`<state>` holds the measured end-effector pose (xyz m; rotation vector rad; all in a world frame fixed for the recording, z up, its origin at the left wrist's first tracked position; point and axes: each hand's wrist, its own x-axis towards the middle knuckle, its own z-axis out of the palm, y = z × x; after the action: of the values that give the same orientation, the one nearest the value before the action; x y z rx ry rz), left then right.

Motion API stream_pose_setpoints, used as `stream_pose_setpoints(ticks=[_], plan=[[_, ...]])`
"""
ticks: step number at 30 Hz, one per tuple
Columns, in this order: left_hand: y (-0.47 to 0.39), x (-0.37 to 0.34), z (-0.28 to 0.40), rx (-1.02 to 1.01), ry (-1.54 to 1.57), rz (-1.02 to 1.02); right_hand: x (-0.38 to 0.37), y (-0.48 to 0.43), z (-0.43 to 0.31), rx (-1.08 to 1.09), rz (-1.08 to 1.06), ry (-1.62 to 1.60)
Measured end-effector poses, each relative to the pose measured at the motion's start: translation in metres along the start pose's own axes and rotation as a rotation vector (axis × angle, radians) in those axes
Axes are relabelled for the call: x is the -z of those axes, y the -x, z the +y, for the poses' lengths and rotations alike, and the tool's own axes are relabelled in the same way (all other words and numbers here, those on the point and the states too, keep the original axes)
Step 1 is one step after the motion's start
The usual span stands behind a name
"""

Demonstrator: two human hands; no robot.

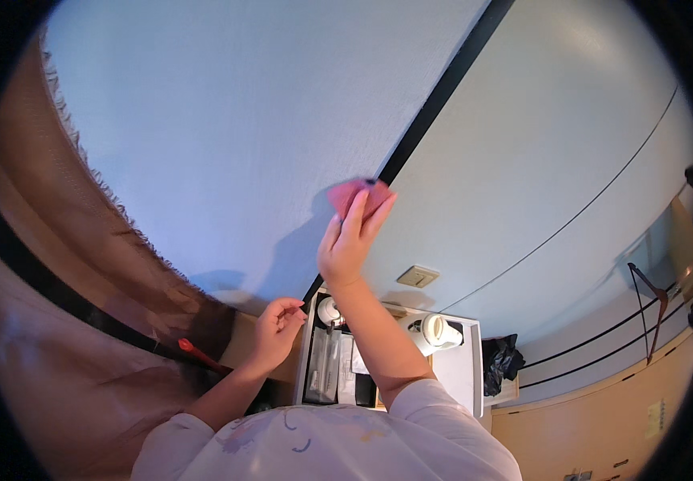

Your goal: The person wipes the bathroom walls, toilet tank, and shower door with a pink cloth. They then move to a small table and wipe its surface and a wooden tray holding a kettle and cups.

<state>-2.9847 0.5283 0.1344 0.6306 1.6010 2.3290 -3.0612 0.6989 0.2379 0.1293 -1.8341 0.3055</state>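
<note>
My right hand (346,246) is raised against the pale wall and presses a folded pink cloth (361,198) on the black strip (436,102) that runs down the wall. The fingers lie spread over the cloth. Lower and to the left, my left hand (279,327) hangs in front of my body with its fingers loosely curled, and no object shows in it. Its fingertips are near the lower end of the black strip, beside a white-edged tray or drawer unit (476,367).
In and on the unit stand a white jug-like container (433,332), a round white item (327,311) and clear packages (322,367). A wall switch (418,276) is above. Brown fabric (82,240) borders the left; a black plastic bag (500,361), hanger (662,297) and wooden cabinet (593,427) are right.
</note>
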Motion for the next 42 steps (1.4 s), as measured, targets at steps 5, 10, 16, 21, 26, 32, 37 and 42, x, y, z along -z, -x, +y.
stream_pose_setpoints(ticks=[5, 10, 16, 21, 26, 32, 37, 42], plan=[[-0.004, 0.003, -0.014, 0.04, 0.124, 0.024, -0.008, 0.126, 0.011, -0.085, -0.223, 0.036], [-0.017, 0.001, -0.011, 0.047, 0.166, 0.01, 0.035, 0.189, 0.0, -0.346, -0.592, -0.162], [-0.03, 0.019, 0.0, -0.003, 0.163, 0.077, 0.064, 0.058, -0.017, 0.01, -0.195, -0.192], [-0.037, 0.027, 0.009, -0.025, 0.243, 0.097, 0.048, -0.086, -0.036, 0.146, -0.191, 0.29], [-0.037, 0.036, 0.009, -0.026, 0.218, 0.139, -0.014, -0.079, -0.047, 0.467, -0.187, 0.35], [-0.032, 0.055, 0.007, -0.029, 0.187, 0.222, -0.025, 0.036, -0.033, 0.742, -0.665, 0.277], [-0.029, 0.067, 0.01, -0.066, 0.153, 0.28, -0.021, 0.02, -0.028, 0.852, -0.775, 0.095], [-0.025, 0.067, 0.01, -0.055, 0.184, 0.315, -0.026, -0.106, -0.048, 0.561, -0.153, 0.29]])
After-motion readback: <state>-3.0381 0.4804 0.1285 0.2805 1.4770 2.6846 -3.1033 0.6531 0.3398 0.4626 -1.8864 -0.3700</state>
